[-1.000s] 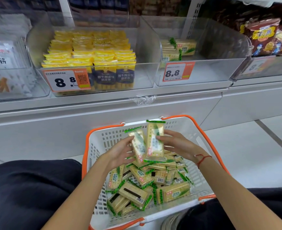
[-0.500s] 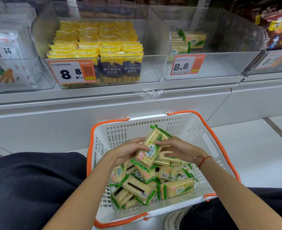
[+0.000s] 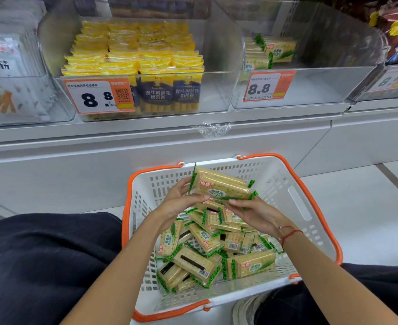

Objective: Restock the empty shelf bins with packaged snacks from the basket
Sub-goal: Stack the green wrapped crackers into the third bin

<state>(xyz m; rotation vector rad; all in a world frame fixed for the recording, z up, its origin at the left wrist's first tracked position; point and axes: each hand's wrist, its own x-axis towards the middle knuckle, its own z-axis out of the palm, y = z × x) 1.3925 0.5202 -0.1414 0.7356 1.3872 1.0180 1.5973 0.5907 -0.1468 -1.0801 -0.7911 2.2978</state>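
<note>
A: Crackers (image 3: 221,185) sit stacked above the basket (image 3: 310,191); left hand (image 3: 179,202) pinches the near end, right hand (image 3: 254,213) cups underneath.

B: Square both packs, then lift them level into the half-empty bin (image 3: 315,90) beside the 8.8 tag (image 3: 266,86).

The basket (image 3: 284,184) is coloured white with an orange rim. Pale cracker packs (image 3: 252,266) are edged in green. Yellow-topped, navy-fronted packets (image 3: 155,73) are seen behind orange-and-white price tags (image 3: 99,97).
</note>
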